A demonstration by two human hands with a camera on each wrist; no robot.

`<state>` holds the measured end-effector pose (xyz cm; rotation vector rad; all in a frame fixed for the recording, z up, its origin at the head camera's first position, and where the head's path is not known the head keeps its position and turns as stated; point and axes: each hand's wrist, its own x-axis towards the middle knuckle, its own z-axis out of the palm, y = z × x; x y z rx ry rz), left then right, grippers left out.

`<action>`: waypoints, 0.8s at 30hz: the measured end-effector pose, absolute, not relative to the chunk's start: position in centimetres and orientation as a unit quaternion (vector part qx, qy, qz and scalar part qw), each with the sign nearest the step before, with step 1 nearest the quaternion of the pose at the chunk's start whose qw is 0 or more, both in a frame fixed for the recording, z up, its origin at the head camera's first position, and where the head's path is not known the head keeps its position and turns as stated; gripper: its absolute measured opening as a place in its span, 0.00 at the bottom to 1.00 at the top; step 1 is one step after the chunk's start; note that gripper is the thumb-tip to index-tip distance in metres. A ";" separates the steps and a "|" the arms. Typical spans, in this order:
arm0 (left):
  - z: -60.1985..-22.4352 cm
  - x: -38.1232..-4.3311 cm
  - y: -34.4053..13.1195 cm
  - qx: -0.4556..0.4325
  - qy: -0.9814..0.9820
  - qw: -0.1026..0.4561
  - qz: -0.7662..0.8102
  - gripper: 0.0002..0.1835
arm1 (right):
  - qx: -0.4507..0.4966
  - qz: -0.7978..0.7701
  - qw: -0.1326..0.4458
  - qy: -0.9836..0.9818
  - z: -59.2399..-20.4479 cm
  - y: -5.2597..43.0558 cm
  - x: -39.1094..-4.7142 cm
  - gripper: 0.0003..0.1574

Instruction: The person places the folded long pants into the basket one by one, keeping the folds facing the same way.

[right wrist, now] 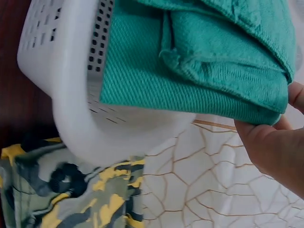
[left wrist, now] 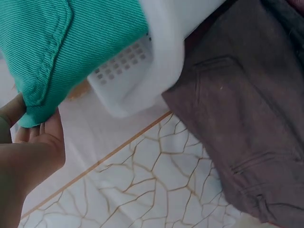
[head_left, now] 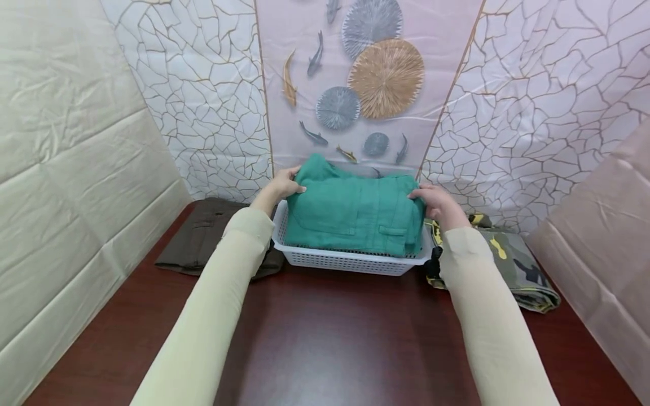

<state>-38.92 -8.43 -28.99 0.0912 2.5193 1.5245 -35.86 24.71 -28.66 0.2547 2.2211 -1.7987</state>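
Observation:
Folded green trousers (head_left: pixel 330 206), with seams and a belt loop showing, lie over and partly inside a white perforated plastic basket (head_left: pixel 350 262). My left hand (head_left: pixel 282 183) pinches their left far corner, thumb on top and fingers beneath, as the left wrist view shows. At the opposite end my right hand (head_left: pixel 434 200) grips the folded edge, also seen as a hand (right wrist: pixel 275 147) in the right wrist view. Both ends of the cloth are held above the basket's rim (right wrist: pixel 76 95). The basket's inside is mostly hidden by the cloth.
Dark brown folded trousers (head_left: pixel 195 237) lie left of the basket. Folded camouflage clothing (head_left: pixel 513 265) lies to its right, partly behind my right sleeve. Patterned cloth (head_left: pixel 218 101) hangs behind the dark red table (head_left: pixel 330 338), and beige cloth walls (head_left: pixel 66 158) flank it.

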 end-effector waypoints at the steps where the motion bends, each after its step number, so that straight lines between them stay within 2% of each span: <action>1: -29.3 -38.9 -8.4 0.025 0.851 0.104 0.514 0.39 | 0.091 -0.618 0.134 0.769 -29.0 24.6 -36.0 0.42; 6: -31.4 -39.8 -8.4 0.011 0.848 0.115 0.517 0.38 | 0.120 -0.605 0.123 0.777 -30.9 24.3 -36.5 0.41; 13: -41.8 -50.7 -9.8 0.026 0.877 0.076 0.474 0.43 | 0.142 -0.568 0.103 0.804 -33.1 24.1 -36.8 0.41; 15: -43.5 -52.0 -10.0 0.025 0.883 0.083 0.462 0.43 | 0.144 -0.541 0.100 0.822 -34.1 24.3 -37.4 0.41; 20: -45.2 -52.3 -10.2 0.034 0.874 0.109 0.472 0.38 | 0.137 -0.504 0.096 0.847 -36.8 25.3 -39.6 0.42; 24: -44.8 -51.4 -9.9 0.050 0.866 0.118 0.483 0.37 | 0.132 -0.508 0.105 0.844 -36.6 24.8 -39.0 0.41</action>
